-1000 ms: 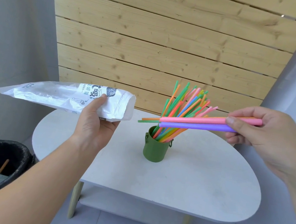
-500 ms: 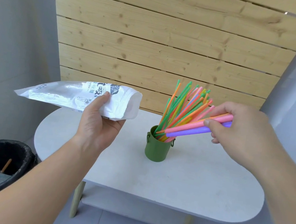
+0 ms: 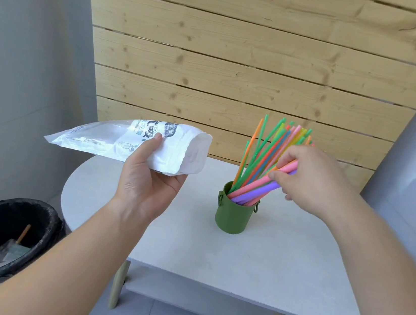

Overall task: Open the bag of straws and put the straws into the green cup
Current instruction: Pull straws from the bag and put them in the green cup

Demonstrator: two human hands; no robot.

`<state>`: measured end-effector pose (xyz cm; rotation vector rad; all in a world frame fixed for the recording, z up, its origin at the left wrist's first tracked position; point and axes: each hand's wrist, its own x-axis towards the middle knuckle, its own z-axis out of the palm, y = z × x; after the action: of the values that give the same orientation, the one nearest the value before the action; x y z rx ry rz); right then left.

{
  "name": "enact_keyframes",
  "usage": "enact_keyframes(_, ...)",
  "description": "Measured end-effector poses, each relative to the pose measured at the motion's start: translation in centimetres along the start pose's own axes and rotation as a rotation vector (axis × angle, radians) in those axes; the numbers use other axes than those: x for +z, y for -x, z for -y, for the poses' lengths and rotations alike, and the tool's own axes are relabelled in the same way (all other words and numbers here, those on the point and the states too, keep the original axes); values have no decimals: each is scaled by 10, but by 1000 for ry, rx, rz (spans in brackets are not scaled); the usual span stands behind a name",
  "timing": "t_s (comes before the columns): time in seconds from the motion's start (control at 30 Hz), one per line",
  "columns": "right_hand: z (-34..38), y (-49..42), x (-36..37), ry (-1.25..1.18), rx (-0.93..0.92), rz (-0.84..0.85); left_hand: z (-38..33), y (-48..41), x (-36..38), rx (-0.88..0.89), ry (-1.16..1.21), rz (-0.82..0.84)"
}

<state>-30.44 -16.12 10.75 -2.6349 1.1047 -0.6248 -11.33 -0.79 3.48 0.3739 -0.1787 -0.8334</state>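
While my left hand (image 3: 146, 175) grips the white straw bag (image 3: 114, 139) from below, thumb laid across its printed face and fingers curled under it, the bag lies roughly level in the air above the left end of the white table (image 3: 240, 267), its opened end turned right toward the green cup (image 3: 233, 216). My right hand (image 3: 312, 181) pinches a small bundle of thick straws (image 3: 258, 187), pink and purple, between thumb and fingers. Their lower ends are inside the cup's rim, and they lean up to the right into my grasp. The cup stands upright on the table, a little right of the middle, with a small ring handle on each side. A spray of thin straws (image 3: 269, 144) in green, orange, yellow, blue and pink stands in it too, fanning up and right behind my right hand. I cannot tell whether anything is inside the bag. A wall of pale wooden planks (image 3: 239, 69) rises just past the table's far side. At the near left sits a bin (image 3: 3, 257) lined in black, holding crumpled wrapping and a wooden stick (image 3: 23, 233). A lower shelf (image 3: 183, 294) shows beneath the tabletop.
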Motion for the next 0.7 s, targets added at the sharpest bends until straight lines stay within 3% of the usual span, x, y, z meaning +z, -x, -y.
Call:
enact_keyframes(0.37,-14,-12,8,-31,-27,-51,5,2,1,-2,-41,-20)
enact_keyframes(0.7,-19,-10,51,-32,-205,-475,4,1,1,8,-63,-26)
